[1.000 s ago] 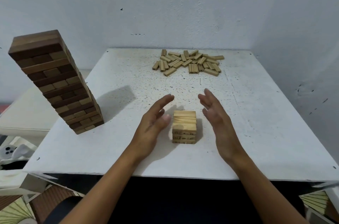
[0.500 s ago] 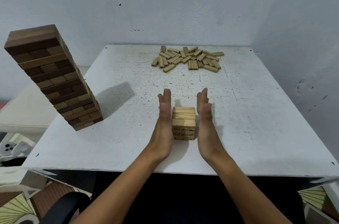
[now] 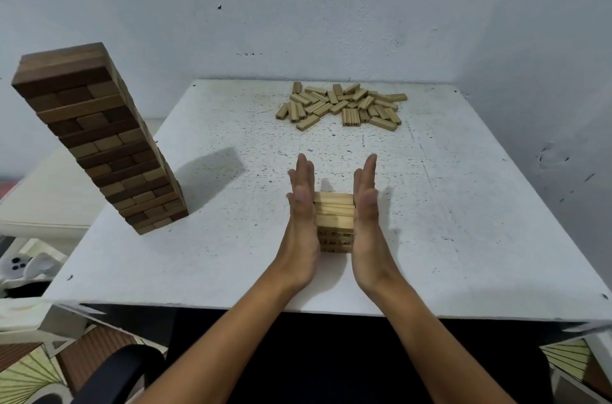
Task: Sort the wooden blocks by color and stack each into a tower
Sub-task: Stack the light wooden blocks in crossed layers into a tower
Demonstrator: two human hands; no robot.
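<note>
My left hand [image 3: 302,221] and right hand [image 3: 365,218] are flat, fingers straight and together, palms pressed against the two sides of the short light-wood stack [image 3: 333,221] near the front of the white worktop [image 3: 463,221], so its flanks are hidden and only its top and near face show, with small dark marks on the block ends that I cannot read. At the far edge lies the loose pile of light blocks [image 3: 341,105], overlapping too much to count. The dark-wood tower [image 3: 99,138] stands well apart at the left edge.
</note>
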